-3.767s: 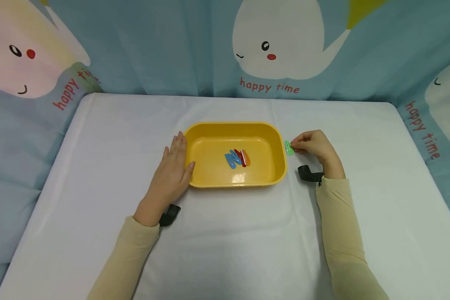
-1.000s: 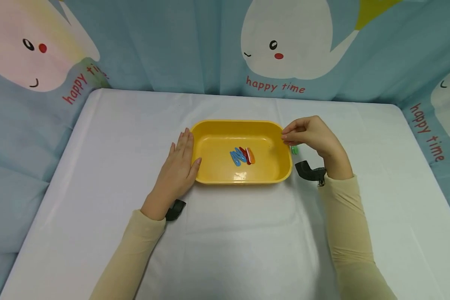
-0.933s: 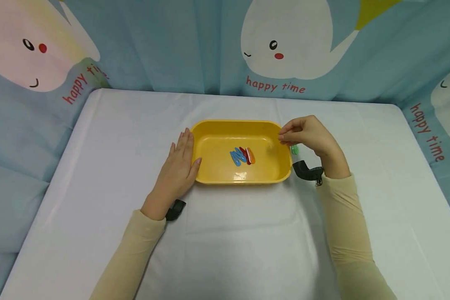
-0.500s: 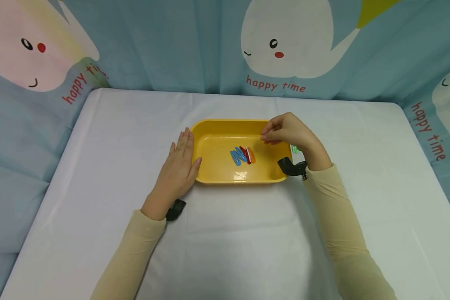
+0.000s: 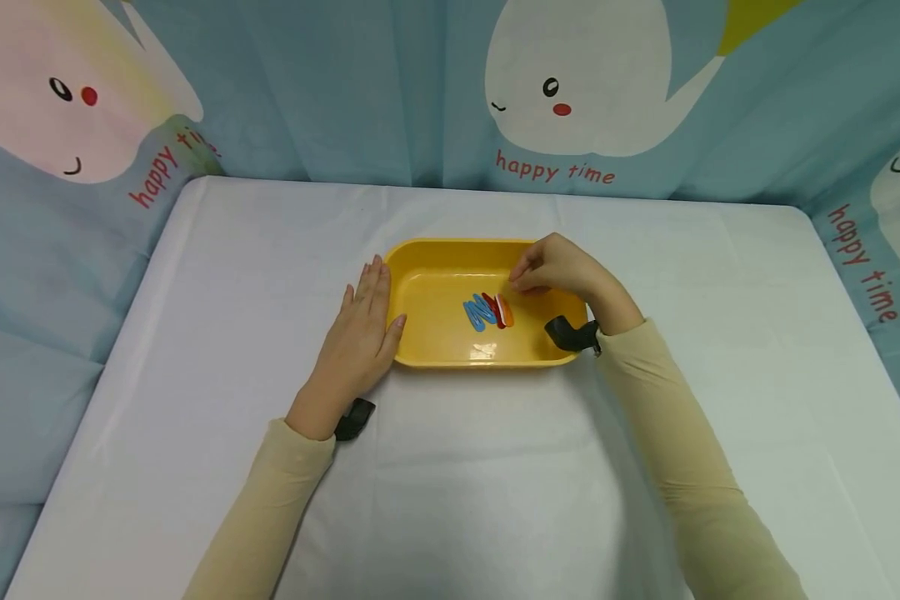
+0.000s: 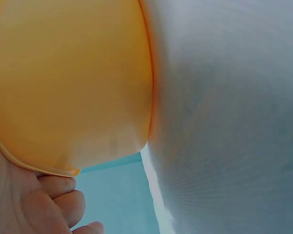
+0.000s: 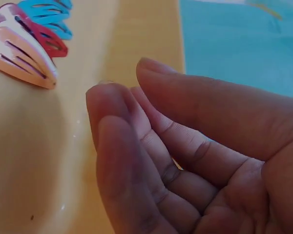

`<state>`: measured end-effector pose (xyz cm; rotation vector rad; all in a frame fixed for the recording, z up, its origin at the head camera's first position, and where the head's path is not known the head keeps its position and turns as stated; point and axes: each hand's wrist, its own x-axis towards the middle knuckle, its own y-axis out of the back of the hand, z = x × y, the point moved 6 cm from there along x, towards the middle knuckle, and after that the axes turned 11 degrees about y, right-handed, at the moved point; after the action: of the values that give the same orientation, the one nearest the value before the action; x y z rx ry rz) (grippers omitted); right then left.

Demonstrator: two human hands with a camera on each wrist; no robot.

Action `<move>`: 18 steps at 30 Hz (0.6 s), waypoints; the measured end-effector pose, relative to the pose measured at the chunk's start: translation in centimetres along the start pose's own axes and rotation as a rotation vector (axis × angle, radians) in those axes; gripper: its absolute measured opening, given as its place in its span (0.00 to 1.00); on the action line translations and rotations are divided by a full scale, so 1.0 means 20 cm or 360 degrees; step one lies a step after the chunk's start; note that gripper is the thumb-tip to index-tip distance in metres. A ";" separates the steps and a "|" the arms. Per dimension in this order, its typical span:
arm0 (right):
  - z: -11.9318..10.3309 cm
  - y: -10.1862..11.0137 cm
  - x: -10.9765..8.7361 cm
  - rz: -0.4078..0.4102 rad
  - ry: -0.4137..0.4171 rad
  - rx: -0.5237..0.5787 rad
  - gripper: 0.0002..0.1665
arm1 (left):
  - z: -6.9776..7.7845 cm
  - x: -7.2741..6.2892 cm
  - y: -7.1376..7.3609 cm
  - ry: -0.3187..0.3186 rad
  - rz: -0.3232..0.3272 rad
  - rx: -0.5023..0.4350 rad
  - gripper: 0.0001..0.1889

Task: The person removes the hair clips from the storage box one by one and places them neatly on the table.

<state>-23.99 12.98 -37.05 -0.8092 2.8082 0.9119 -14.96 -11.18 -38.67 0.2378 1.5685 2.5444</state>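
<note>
My left hand (image 5: 352,342) lies along the left end of a yellow plastic tray (image 5: 435,364), fingers straight and thumb over the rim. Inside the tray, a small cluster of snap hair clips sits near the middle: blue hair clips (image 5: 479,312), a red hair clip (image 7: 51,41) and an orange hair clip (image 7: 22,58). Just to the right of the cluster, my right hand (image 5: 558,268) hovers low over the tray with its fingers loosely bent. In the right wrist view its thumb stands apart from the fingers, and nothing shows between them.
A white cloth (image 5: 450,500) covers the table beneath the tray. Blue printed curtains (image 5: 330,100) hang behind and at the sides. Black wrist cameras (image 5: 354,419) are worn on both wrists, the right one overlapping the tray's right end.
My right hand has moved left from beside the green hair clip on the table to over the tray. The green clip is now hidden behind it. My left hand keeps its place.
</note>
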 end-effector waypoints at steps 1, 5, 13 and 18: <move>0.00 -0.01 0.01 -0.0016 0.0011 0.0001 0.07 | 0.00 0.00 0.00 0.0000 0.0005 0.0001 0.34; 0.00 -0.05 0.03 -0.0084 0.0056 -0.0004 0.07 | 0.00 0.00 0.00 0.0013 0.0029 0.0008 0.34; 0.02 -0.09 0.05 -0.0127 0.0040 -0.0035 0.07 | -0.01 -0.01 0.02 0.0003 0.0094 0.0002 0.31; 0.00 -0.07 0.04 -0.0108 0.0024 -0.0125 0.06 | -0.02 -0.01 0.02 0.0002 0.0108 0.0014 0.31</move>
<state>-23.87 11.58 -37.95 -0.9192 2.7543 1.0153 -14.93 -11.70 -38.53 0.2953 1.5993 2.5890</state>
